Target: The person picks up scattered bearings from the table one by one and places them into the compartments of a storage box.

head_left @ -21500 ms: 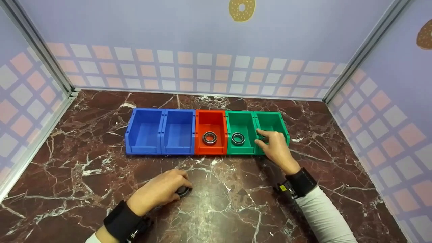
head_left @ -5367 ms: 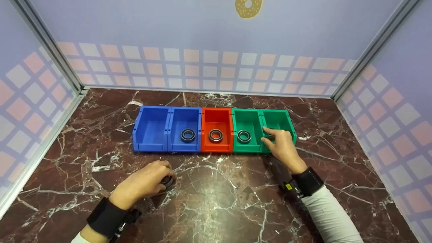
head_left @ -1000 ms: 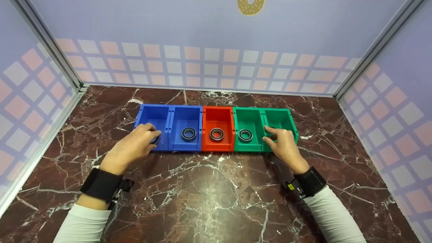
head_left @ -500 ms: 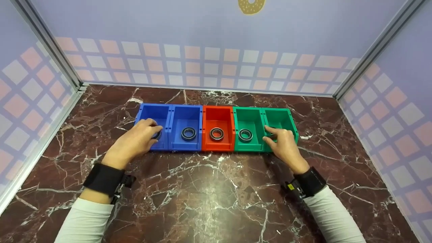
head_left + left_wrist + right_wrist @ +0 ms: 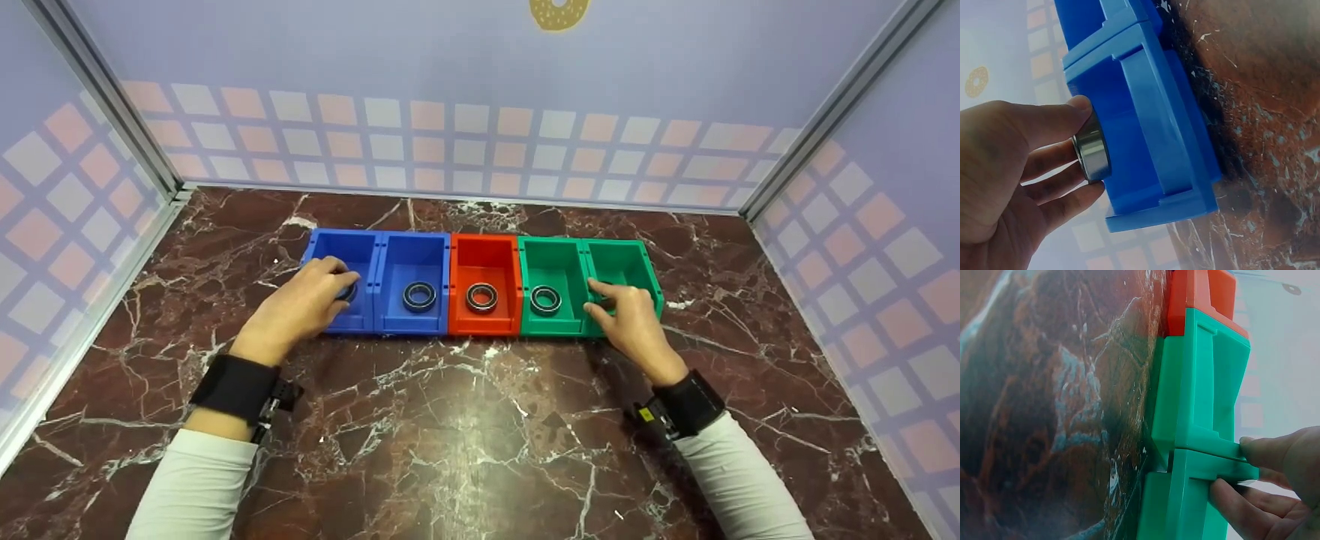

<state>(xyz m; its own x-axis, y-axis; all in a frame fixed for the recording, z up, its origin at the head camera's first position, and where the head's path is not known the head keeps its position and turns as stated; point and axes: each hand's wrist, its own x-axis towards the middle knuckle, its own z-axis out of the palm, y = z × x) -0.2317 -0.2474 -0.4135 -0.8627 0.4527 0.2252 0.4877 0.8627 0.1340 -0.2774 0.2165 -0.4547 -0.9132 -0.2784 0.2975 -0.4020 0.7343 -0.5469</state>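
Note:
My left hand reaches into the leftmost blue bin. Its thumb and fingers pinch a ball bearing on edge, close over the bin floor in the left wrist view. At the right end of the row, my right hand pinches the wall between the two green bins, thumb on one side and a finger on the other. One bearing lies flat in the second blue bin, one in the red bin and one in the left green bin. My fingers partly hide the rightmost green bin's inside.
The bins stand side by side in one row on a dark red marbled tabletop. Behind them rises a lilac back wall with a checked band. Metal corner posts and side walls frame the table.
Since the oldest frame a bearing has come to lie in the second blue bin. My left hand has carried another from the tabletop into the leftmost blue bin. My right hand stays put.

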